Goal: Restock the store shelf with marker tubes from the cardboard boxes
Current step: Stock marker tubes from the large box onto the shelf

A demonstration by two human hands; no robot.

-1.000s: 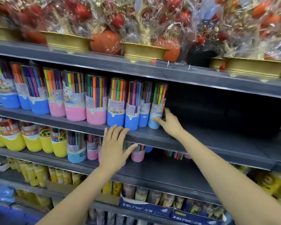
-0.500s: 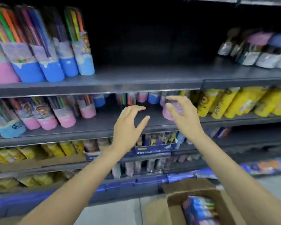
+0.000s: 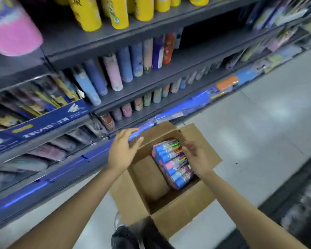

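Marker tubes [image 3: 172, 163]: shrink-wrapped bundle in cardboard box [image 3: 149, 193]; probably light, rigid, slick film. Best gripped at both ends. Left hand [image 3: 123, 150] and right hand [image 3: 196, 156] open, empty, poised above.

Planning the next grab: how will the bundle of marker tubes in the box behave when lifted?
The marker tubes look shrink-wrapped together, so they probably lift as one stiff block, fairly heavy. The glossy wrap may be slippery. Once loose, single round tubes would likely roll. The right hand hovers beside them in the cardboard box.
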